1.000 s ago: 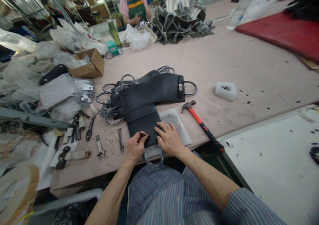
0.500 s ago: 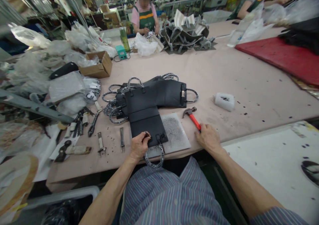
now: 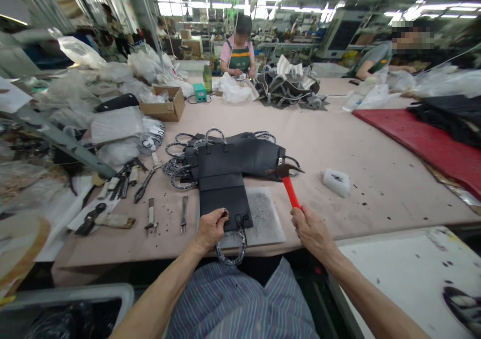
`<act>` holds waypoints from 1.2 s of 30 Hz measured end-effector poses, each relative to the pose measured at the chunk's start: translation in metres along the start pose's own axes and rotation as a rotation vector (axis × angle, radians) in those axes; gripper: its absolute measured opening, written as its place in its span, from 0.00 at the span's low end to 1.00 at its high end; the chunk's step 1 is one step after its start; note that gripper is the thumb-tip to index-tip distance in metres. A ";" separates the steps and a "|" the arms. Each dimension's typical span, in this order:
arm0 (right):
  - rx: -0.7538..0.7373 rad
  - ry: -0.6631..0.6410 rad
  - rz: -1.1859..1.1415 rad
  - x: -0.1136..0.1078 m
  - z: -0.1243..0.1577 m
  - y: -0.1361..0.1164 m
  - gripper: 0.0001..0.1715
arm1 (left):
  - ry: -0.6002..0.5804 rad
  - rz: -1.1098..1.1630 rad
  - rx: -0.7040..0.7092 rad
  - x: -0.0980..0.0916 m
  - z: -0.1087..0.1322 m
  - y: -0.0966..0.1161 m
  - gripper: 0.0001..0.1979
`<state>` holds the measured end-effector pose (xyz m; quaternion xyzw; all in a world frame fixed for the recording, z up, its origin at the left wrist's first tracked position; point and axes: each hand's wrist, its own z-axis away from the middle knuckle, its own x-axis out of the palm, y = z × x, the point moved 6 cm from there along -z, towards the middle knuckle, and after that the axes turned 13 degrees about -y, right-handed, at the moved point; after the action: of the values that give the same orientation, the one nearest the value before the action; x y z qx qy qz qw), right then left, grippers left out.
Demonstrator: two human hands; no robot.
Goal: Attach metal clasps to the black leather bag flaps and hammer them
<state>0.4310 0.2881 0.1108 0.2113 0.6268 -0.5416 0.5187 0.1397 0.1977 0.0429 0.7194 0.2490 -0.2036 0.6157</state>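
Observation:
My right hand (image 3: 310, 229) is wrapped round the red handle of a claw hammer (image 3: 290, 189), whose head is raised above the table. My left hand (image 3: 211, 230) pinches a small dark upright piece, mostly hidden by the fingers, over the lower part of a black bag panel (image 3: 222, 196). The panel lies unfolded, its near end on a pale, speckled board (image 3: 267, 219). A plastic-wrapped loop handle (image 3: 231, 261) at that end hangs past the table edge. Behind it lie more black bag pieces (image 3: 259, 153) with wrapped handles.
Pronged punches (image 3: 184, 214) and other hand tools (image 3: 145, 186) lie to the left. A white block (image 3: 336, 183) sits on the right. Plastic bags and a cardboard box (image 3: 165, 106) crowd the far left; a red board (image 3: 421, 138) is at right. Two co-workers (image 3: 238, 53) are across the table.
My right hand has lifted the hammer off the table, its head now higher. My left hand stays pinched over the panel. The camera has tilted upward.

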 end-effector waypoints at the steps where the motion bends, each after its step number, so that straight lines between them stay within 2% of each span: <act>1: -0.044 -0.006 -0.031 -0.004 0.004 -0.017 0.22 | 0.000 -0.007 0.000 0.000 0.000 0.000 0.07; 3: -0.173 -0.029 -0.065 -0.009 0.015 -0.053 0.21 | -0.003 -0.019 0.003 0.000 0.000 0.000 0.07; 5: -0.294 -0.091 0.022 -0.007 0.024 -0.082 0.20 | -0.003 -0.035 0.004 0.001 0.000 -0.001 0.07; 9: -0.368 -0.239 0.247 -0.009 0.029 -0.109 0.17 | 0.006 -0.059 0.004 0.003 0.001 -0.004 0.07; 11: -0.398 -0.175 0.202 -0.026 0.030 -0.117 0.17 | -0.003 -0.045 0.015 0.004 0.000 -0.004 0.07; 14: -0.415 0.054 0.065 -0.050 0.033 -0.122 0.18 | -0.008 -0.028 0.022 0.004 0.000 -0.004 0.07; 16: -0.400 0.078 0.084 -0.045 0.035 -0.121 0.19 | -0.009 -0.033 0.019 0.004 0.000 -0.005 0.07; 20: -0.350 -0.224 0.247 -0.012 0.033 -0.110 0.16 | -0.012 -0.056 0.018 0.005 0.001 -0.004 0.07; 22: -0.358 -0.190 0.185 -0.017 0.032 -0.109 0.15 | -0.004 -0.050 0.026 0.004 0.001 -0.003 0.07; 24: -0.377 -0.030 0.075 -0.030 0.033 -0.111 0.17 | -0.005 -0.040 0.034 0.004 0.001 -0.002 0.07; 26: -0.380 0.036 0.057 -0.033 0.035 -0.111 0.19 | -0.009 -0.040 0.030 0.004 0.001 -0.003 0.07; 27: -0.372 -0.001 0.099 -0.028 0.035 -0.109 0.20 | -0.019 -0.044 0.022 0.004 0.001 -0.004 0.07; 29: -0.347 -0.164 0.223 -0.012 0.033 -0.102 0.19 | -0.035 -0.051 0.009 0.006 0.001 -0.006 0.07; 31: -0.296 -0.287 0.297 -0.001 0.031 -0.087 0.17 | -0.040 -0.049 0.015 0.006 0.000 -0.006 0.06; 32: -0.262 -0.305 0.304 0.002 0.029 -0.078 0.16 | -0.037 -0.046 0.024 0.006 0.000 -0.005 0.06; 36: -0.065 -0.187 0.327 0.005 0.022 -0.022 0.15 | -0.028 -0.054 0.038 0.002 0.000 0.001 0.06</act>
<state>0.4203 0.2593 0.1193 0.2425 0.5502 -0.4469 0.6624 0.1417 0.1975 0.0429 0.7211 0.2555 -0.2348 0.5996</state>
